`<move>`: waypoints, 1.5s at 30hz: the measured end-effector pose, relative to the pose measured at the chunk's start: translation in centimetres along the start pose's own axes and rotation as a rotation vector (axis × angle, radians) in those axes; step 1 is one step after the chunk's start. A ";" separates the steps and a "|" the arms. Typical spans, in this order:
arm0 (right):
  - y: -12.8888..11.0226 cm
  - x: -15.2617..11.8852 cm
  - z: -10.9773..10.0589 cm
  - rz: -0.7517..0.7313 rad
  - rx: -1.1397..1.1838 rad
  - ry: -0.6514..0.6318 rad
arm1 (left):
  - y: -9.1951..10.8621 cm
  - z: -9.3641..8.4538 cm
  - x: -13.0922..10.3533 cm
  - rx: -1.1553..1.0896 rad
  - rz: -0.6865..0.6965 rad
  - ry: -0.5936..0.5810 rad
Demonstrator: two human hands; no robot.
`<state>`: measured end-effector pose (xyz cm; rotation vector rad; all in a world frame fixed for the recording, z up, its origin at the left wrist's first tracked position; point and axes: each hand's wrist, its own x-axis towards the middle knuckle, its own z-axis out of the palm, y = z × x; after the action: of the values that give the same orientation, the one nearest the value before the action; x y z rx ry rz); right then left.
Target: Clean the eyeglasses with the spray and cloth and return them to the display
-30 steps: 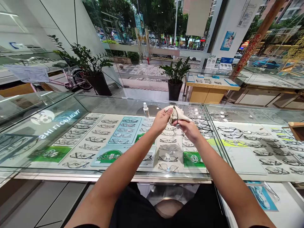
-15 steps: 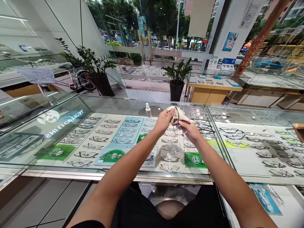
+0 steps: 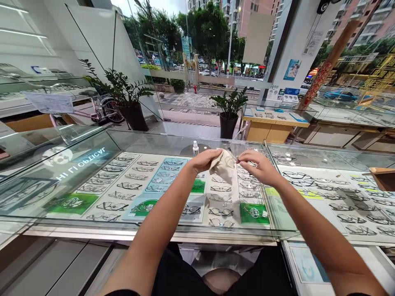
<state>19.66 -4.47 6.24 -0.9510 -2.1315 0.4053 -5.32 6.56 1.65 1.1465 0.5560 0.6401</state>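
Above the glass display counter (image 3: 197, 235), my left hand (image 3: 206, 160) is closed on a cream cleaning cloth (image 3: 222, 167), which drapes down from its fingers. My right hand (image 3: 257, 165) is level with it on the right, thumb and fingertips pinched on the thin dark end of a pair of eyeglasses. The frame runs toward the cloth, which partly hides it; its lenses are hard to make out. A small white spray bottle (image 3: 195, 148) stands upright on the glass just beyond my left hand.
Rows of eyeglasses lie under the glass, with green cards (image 3: 254, 213) among them. A drawer (image 3: 296, 267) is pulled out at lower right. Potted plants (image 3: 228, 119) and a wooden display table (image 3: 271, 127) stand beyond the counter. A brown tray (image 3: 382, 177) is at far right.
My right hand has moved right, away from the left, and its fingers have shifted grip. The cloth now hangs lower from my left hand. The view has tilted up slightly.
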 end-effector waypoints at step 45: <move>5.8 0.7 7.1 0.466 0.677 0.519 | -2.6 4.6 0.6 0.301 0.162 -0.156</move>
<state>16.94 0.06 -1.22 -0.9915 -1.1653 0.9245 -1.22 3.26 0.59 1.5225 0.4379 0.6124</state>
